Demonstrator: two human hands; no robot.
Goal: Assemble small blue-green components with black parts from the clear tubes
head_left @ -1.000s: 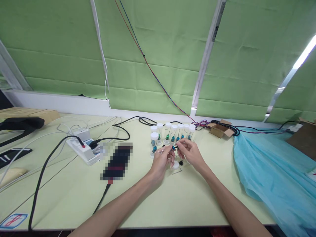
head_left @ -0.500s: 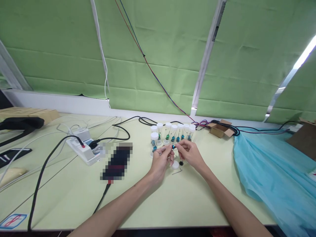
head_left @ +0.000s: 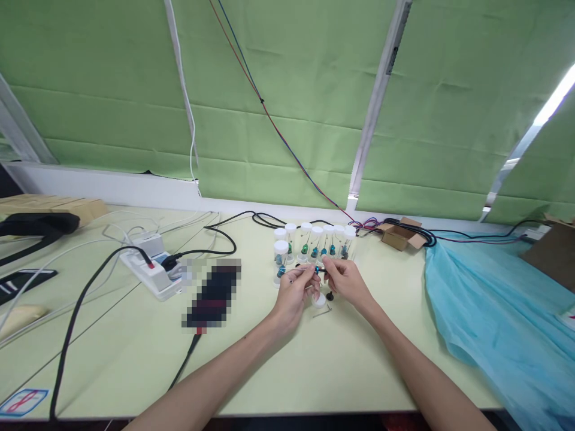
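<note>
In front of the clear tubes, my left hand (head_left: 294, 293) is closed in a pinch on a small blue metal part (head_left: 317, 270) with a thin rod. My right hand (head_left: 344, 279) pinches the black end of the same part from the other side. Its exact kind is too small to make out. Below the hands lie a white round cap (head_left: 319, 301), a small black disc-like piece (head_left: 330, 296) and a thin L-shaped hex key (head_left: 322, 312). Several white-capped clear tubes (head_left: 306, 242) stand just behind, with blue or green parts inside.
To the left are a blurred-out phone (head_left: 213, 296) on a cable and a white power strip (head_left: 157, 278) with plugs. A small open cardboard box (head_left: 401, 234) stands at the back beside black cables. Blue sheeting (head_left: 485, 305) covers the table's right side.
My right hand has shifted slightly, its fingers now bunched more closely around the part's black end. The blue part sits slightly lower and further right. My left hand has barely moved.
</note>
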